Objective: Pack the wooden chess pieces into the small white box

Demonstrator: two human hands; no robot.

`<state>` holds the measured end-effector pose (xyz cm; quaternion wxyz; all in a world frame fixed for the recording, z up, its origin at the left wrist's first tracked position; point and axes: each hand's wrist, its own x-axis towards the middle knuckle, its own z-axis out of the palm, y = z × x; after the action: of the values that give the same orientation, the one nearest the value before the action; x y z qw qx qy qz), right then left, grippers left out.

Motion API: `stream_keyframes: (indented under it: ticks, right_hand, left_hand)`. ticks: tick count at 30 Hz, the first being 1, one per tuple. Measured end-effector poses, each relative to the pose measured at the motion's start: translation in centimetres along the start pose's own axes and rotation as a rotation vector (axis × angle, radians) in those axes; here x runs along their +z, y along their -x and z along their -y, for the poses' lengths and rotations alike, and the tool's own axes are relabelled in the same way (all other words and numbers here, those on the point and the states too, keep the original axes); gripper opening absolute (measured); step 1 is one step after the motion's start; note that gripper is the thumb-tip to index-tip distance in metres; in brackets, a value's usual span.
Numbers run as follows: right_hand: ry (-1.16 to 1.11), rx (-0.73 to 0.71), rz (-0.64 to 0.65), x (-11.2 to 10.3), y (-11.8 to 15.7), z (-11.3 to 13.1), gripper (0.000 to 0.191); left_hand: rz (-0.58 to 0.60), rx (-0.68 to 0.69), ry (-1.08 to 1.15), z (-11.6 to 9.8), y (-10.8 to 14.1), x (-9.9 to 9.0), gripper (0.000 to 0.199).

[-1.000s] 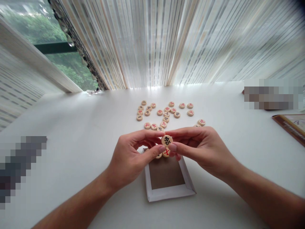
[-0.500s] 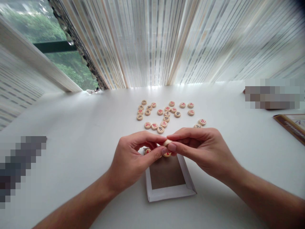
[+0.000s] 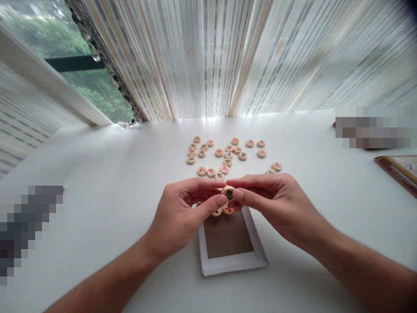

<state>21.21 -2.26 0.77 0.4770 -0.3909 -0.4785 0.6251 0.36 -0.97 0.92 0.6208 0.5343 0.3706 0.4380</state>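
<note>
Between the fingertips of both hands is a round wooden Chinese chess piece (image 3: 228,194), its face with a black character turned toward me. My left hand (image 3: 187,206) pinches it from the left, thumb and forefinger closed on it. From the right, my right hand (image 3: 272,198) grips the same piece with thumb and fingers. Just below the hands lies a shallow white cardboard box (image 3: 235,262) with a brown inside. Two pieces show at its far end, one of them a red-marked piece (image 3: 228,209); my fingers partly cover them and the box's far edge.
Beyond the hands, several loose chess pieces (image 3: 224,169) with red or black characters are spread on the white table (image 3: 130,174). A brown-edged box (image 3: 399,174) lies at the right. Blurred-out items sit at both sides. Striped curtains (image 3: 208,65) hang behind the table.
The held piece has been turned, from showing its plain side to showing its black character. My hands have stayed nearly in place; a black-marked piece in the box is now partly visible.
</note>
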Motion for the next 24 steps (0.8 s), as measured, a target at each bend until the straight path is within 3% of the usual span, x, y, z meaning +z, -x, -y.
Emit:
stream_keyframes:
  ticks: [13, 15, 20, 24]
  right_hand:
    - [-0.104, 0.124, -0.02, 0.7, -0.1, 0.6, 0.046]
    - [-0.078, 0.132, -0.043, 0.8, -0.1, 0.7, 0.042]
    - [-0.012, 0.12, -0.053, 0.6, -0.1, 0.7, 0.029]
    - [0.027, 0.089, -0.013, 0.3, -0.1, 0.5, 0.018]
  left_hand:
    - [0.04, -0.069, 0.125, 0.0, 0.0, 0.2, 0.032]
    - [0.038, -0.07, 0.114, 0.1, 0.1, 0.4, 0.033]
    - [0.093, -0.009, 0.029, 0.0, 0.3, 0.8, 0.016]
    - [0.13, 0.031, -0.024, -0.2, 0.3, 0.6, 0.018]
